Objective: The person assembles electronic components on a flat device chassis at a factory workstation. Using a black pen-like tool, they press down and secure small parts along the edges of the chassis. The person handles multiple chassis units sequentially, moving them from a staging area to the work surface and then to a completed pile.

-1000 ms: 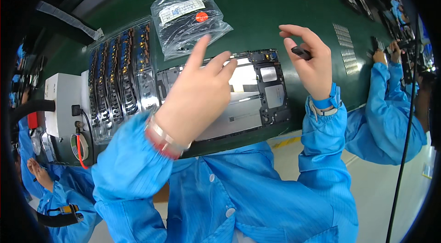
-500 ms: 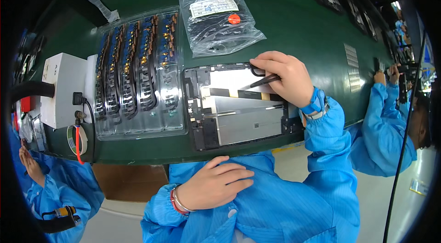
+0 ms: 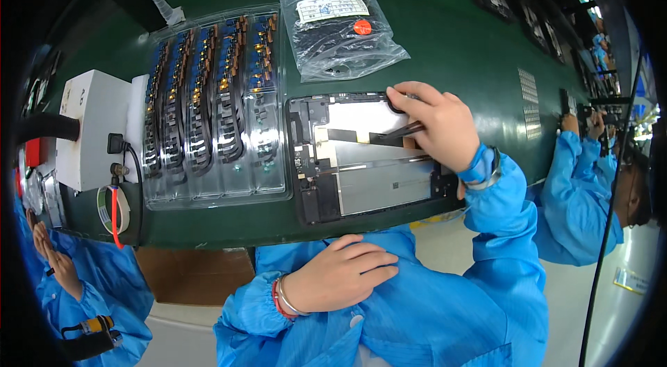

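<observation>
My right hand (image 3: 441, 120) is closed on black tweezers (image 3: 401, 132), whose tips point left. Beneath them lies an opened tablet (image 3: 382, 190) with bare metal plates and a black frame, flat near the bench's front edge. The tips meet a black and gold strip (image 3: 345, 135) running across the tablet; whether they grip it, I cannot tell. Under my right fingers, at the far edge of the tablet, a black loop-like part is mostly hidden. My left hand (image 3: 340, 273) rests on the front of my blue smock, fingers stretched out and holding nothing.
Left of the tablet stands a clear plastic tray (image 3: 208, 195) with rows of flex cables (image 3: 229, 103). Behind is a clear bag (image 3: 340, 47). Further left are a white box (image 3: 90, 131) and a tape roll (image 3: 124, 211). Co-workers sit on both sides.
The tweezers' tips have moved slightly left along the tablet, down onto the black and gold strip. The whole view has shifted a little. My left hand still rests on the smock.
</observation>
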`<move>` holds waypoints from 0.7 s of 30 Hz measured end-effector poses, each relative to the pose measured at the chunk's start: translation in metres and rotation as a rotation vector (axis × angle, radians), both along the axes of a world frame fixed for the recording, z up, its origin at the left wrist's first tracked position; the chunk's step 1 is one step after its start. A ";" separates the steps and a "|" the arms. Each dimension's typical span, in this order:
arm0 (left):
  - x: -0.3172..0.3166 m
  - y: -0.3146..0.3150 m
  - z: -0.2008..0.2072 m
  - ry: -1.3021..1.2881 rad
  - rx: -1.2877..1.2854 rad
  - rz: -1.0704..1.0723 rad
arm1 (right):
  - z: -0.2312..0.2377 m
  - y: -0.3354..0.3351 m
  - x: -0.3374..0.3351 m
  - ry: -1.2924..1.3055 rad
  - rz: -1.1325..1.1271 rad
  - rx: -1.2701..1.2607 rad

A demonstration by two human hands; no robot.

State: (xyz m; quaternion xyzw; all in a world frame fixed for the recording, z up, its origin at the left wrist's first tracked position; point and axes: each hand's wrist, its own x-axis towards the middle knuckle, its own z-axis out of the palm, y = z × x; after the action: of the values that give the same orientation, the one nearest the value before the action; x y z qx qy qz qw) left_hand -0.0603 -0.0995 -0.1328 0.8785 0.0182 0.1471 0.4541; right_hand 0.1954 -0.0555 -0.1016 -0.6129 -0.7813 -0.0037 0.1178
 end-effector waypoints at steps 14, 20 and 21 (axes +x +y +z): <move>0.000 -0.008 -0.016 0.075 -1.763 0.110 | -0.005 0.003 -0.003 0.051 -0.015 0.025; 0.009 -0.020 -0.028 -0.195 -2.139 0.151 | 0.002 -0.002 -0.007 0.361 -0.045 -0.170; 0.009 -0.026 -0.034 -0.212 -2.161 0.171 | 0.001 -0.006 -0.005 0.367 -0.001 -0.184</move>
State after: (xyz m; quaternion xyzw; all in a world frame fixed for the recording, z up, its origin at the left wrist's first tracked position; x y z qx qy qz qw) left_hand -0.0515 -0.1259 -0.1665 -0.0062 0.1599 0.1594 0.9741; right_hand 0.1906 -0.0620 -0.1010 -0.6119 -0.7434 0.1795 0.2018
